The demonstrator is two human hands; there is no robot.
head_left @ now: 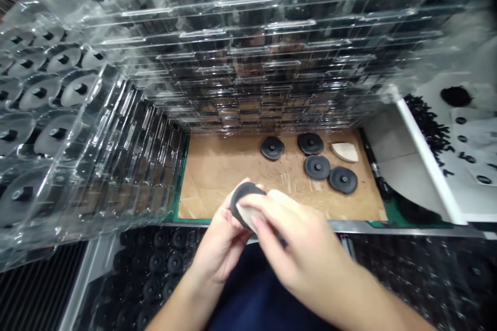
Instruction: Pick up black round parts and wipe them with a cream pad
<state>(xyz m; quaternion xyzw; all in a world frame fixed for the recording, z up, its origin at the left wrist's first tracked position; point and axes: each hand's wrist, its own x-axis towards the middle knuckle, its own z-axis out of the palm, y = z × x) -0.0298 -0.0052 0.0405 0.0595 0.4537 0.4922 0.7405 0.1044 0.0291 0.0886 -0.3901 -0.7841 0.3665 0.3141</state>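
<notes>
My left hand [223, 240] grips a dark grey round disc [239, 197], tilted up at the near edge of the cardboard. Pinched in my right hand [297, 230] is a cream-coloured pad [247, 215], its edge pressed against the disc's face. Part of the pad is hidden by my fingers. Beyond my hands, several similar discs with a small central hub lie on the cardboard, among them one disc [272, 148] standing apart and another disc [344, 180] at the right. A second cream wedge-shaped pad [345, 152] rests behind them.
Tall stacks of clear plastic trays [248, 26] rise at the back, with more trays [128, 114] at the left. A brown cardboard sheet [217, 165] covers the green work surface. At the right stands a white bin [427, 160] beside small black parts [423, 124]. Dark discs fill trays below [155, 264].
</notes>
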